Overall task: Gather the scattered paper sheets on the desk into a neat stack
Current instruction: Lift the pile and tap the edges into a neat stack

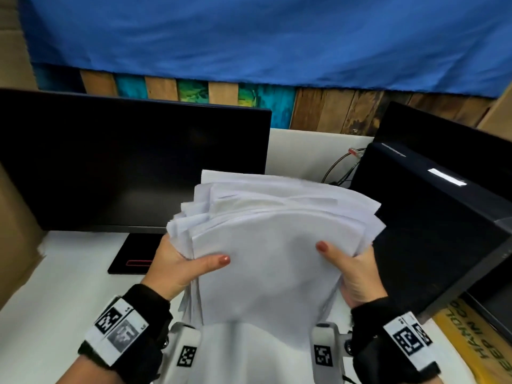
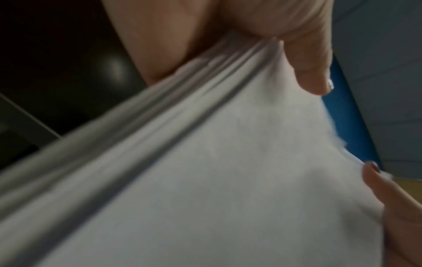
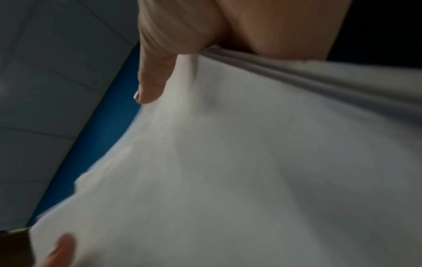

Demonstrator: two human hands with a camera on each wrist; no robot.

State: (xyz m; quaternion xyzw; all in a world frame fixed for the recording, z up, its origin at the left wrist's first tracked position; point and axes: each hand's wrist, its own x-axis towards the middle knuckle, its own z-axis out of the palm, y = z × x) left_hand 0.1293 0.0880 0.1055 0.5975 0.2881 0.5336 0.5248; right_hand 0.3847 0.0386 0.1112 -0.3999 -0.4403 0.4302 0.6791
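Note:
A thick bundle of white paper sheets (image 1: pixel 271 239) is held up off the desk between both hands, its far edges fanned and uneven. My left hand (image 1: pixel 180 261) grips the bundle's left edge, thumb on top and fingers hidden beneath. My right hand (image 1: pixel 352 270) grips the right edge the same way. In the left wrist view the paper sheets (image 2: pixel 228 180) fill the frame, blurred, with the left thumb (image 2: pixel 306 63) pressed on them. The right wrist view shows the paper sheets (image 3: pixel 251 171) under the right thumb (image 3: pixel 155 75).
A dark monitor (image 1: pixel 124 167) stands at the back left with its base (image 1: pixel 133 256) on the white desk (image 1: pixel 61 286). A black computer case (image 1: pixel 432 231) stands at the right, cables (image 1: pixel 343 164) behind it. Cardboard (image 1: pixel 13 234) borders the left edge. A yellow printed box (image 1: pixel 476 345) lies at the lower right.

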